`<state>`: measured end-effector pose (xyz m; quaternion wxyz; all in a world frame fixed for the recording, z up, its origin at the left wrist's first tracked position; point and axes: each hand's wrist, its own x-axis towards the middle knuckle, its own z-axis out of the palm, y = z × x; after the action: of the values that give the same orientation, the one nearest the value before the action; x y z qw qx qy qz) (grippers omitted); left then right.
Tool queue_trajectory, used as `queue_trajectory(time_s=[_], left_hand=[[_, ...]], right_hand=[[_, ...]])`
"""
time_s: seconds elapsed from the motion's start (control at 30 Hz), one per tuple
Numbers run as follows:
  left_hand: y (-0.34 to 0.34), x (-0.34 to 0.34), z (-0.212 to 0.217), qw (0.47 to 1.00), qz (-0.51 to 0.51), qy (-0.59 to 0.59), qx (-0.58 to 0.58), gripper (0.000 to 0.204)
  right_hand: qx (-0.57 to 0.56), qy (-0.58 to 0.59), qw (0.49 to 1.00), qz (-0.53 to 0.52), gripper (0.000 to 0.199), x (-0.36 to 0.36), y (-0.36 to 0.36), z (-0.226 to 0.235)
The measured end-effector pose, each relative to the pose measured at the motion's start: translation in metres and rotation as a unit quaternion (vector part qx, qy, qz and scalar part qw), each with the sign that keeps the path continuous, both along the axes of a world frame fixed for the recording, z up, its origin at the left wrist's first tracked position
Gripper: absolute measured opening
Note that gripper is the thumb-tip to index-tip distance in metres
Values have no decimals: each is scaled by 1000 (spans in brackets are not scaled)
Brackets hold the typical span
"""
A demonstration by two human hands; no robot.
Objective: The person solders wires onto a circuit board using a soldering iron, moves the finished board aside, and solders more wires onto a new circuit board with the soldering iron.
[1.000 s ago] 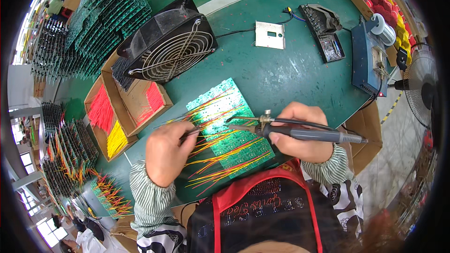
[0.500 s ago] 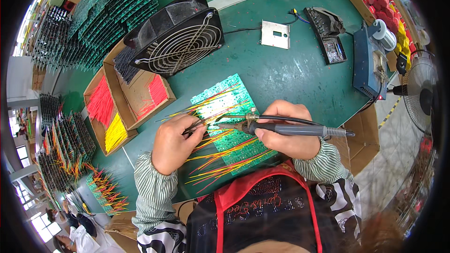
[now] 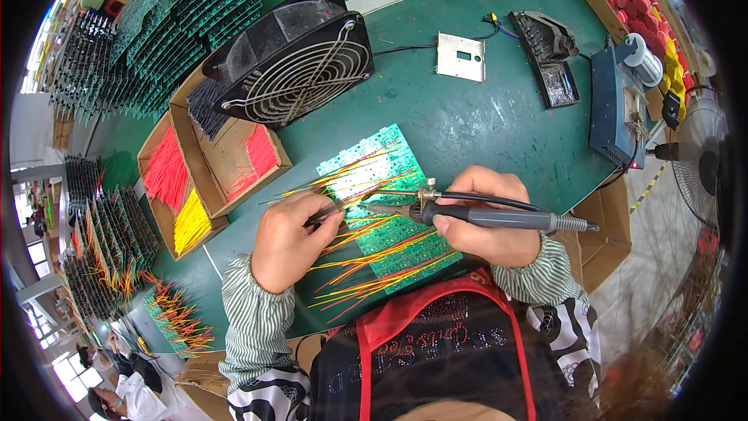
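Observation:
My left hand is closed at the left edge of a green circuit board, pinching a few dark thin wires. Rows of red and yellow wires stick out leftward from the board. In my right hand is a grey-handled soldering iron with a thin solder feed tube clamped along it. Its tip points left and lies close to the board beside my left fingertips. Whether the tip touches a joint is too small to tell.
A black fan stands beyond the board, beside a cardboard box of red, yellow and dark wires. Rightward are a black tray, a blue soldering station and a solder spool. Stacked boards stand at far left.
The soldering iron and my right hand have shifted slightly to the right. My left hand keeps its place with the dark wires, and the board stays put.

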<state>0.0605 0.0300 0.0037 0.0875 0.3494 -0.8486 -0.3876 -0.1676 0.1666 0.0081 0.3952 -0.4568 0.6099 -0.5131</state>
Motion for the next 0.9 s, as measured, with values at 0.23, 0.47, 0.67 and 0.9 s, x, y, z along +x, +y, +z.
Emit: queue_trajectory(time_s=[0.23, 0.47, 0.67, 0.9], left_hand=[[-8, 14, 31, 938, 123, -45, -322, 9], [9, -20, 10, 995, -26, -5, -100, 14], [7, -24, 0, 998, -13, -11, -65, 14], [7, -27, -1, 999, -3, 10, -50, 13]], right_hand=[[2, 23, 1000, -15, 17, -6, 8, 6], [8, 32, 999, -36, 17, -10, 10, 3], [17, 14, 999, -34, 17, -9, 9, -2], [27, -7, 999, -19, 18, -11, 9, -3]])
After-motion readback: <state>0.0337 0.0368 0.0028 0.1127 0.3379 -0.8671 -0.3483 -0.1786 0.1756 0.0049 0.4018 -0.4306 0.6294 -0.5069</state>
